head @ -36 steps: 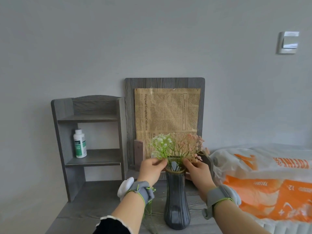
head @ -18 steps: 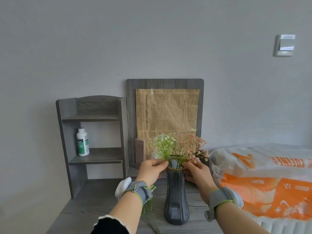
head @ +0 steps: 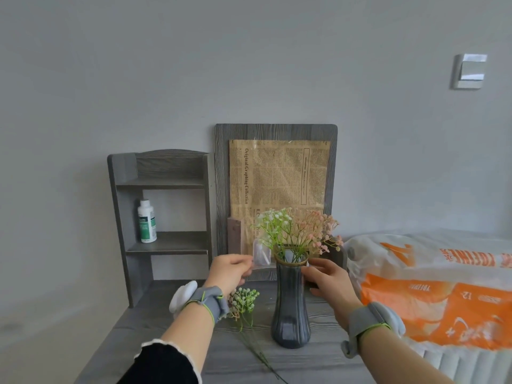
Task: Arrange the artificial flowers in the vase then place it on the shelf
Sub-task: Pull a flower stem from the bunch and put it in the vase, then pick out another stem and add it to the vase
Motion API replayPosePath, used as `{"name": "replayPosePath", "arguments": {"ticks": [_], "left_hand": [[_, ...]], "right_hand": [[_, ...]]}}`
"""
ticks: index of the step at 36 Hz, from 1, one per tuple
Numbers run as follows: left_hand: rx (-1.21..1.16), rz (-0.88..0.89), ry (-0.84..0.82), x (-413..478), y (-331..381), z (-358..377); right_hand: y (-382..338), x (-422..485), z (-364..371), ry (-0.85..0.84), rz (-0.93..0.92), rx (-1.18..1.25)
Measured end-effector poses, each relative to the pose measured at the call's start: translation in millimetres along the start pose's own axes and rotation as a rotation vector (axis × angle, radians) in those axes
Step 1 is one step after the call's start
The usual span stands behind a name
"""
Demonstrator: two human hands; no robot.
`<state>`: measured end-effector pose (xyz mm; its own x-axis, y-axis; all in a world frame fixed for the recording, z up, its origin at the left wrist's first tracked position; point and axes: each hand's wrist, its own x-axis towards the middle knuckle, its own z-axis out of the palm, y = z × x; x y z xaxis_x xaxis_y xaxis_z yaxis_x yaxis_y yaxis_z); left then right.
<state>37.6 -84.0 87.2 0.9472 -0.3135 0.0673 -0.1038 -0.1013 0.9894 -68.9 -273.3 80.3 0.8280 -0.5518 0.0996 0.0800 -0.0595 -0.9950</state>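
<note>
A dark grey ribbed vase [head: 290, 306] stands upright on the grey table [head: 166, 328]. White-green and pink artificial flowers [head: 297, 228] stick out of its mouth. One more flower sprig [head: 243, 299] lies flat on the table, left of the vase, its stem running toward me. My left hand [head: 230, 273] hovers left of the vase neck, fingers loosely curled, holding nothing. My right hand [head: 329, 278] is just right of the neck, fingers spread, beside the vase. The grey shelf unit [head: 166, 239] stands at the back left.
A white bottle with a green label [head: 146, 221] stands on the shelf unit's lower board. A grey board with a newspaper print [head: 277, 178] leans on the wall behind the vase. A white and orange plastic pack [head: 432, 289] fills the right side.
Both hands have drawn back from the flower stems at the vase mouth and moved apart. The flowers stay in the vase. The camera has tilted slightly, showing the sprig on the table.
</note>
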Motion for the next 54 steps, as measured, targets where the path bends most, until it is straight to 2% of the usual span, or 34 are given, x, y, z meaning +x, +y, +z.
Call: {"name": "replayPosePath", "arguments": {"ticks": [7, 14, 19, 23, 32, 36, 44, 54], "left_hand": [[0.092, -0.043, 0.073, -13, -23, -28], [0.273, -0.081, 0.133, -30, -64, -42], [0.46, -0.056, 0.082, -36, -91, -37], [0.545, -0.063, 0.036, -38, -105, -26], [0.581, -0.064, -0.007, -33, -130, -24], [0.564, -0.074, -0.04, -31, -135, -27], [0.553, -0.085, -0.104, -25, -136, -30], [0.538, -0.103, -0.134, -24, -136, -28]], "right_hand": [[18, -8, -3, 0.048, 0.015, -0.202], [42, -28, 15, -0.131, 0.05, -0.357], [56, -40, 38, -0.191, 0.054, -0.446], [68, -43, 52, -0.253, 0.005, -0.678], [94, -36, 71, -0.399, -0.019, -1.04], [101, -35, 73, -0.465, -0.113, -1.208], [105, -31, 77, -0.405, -0.169, -1.301], [102, -36, 84, -0.416, -0.117, -1.299]]}}
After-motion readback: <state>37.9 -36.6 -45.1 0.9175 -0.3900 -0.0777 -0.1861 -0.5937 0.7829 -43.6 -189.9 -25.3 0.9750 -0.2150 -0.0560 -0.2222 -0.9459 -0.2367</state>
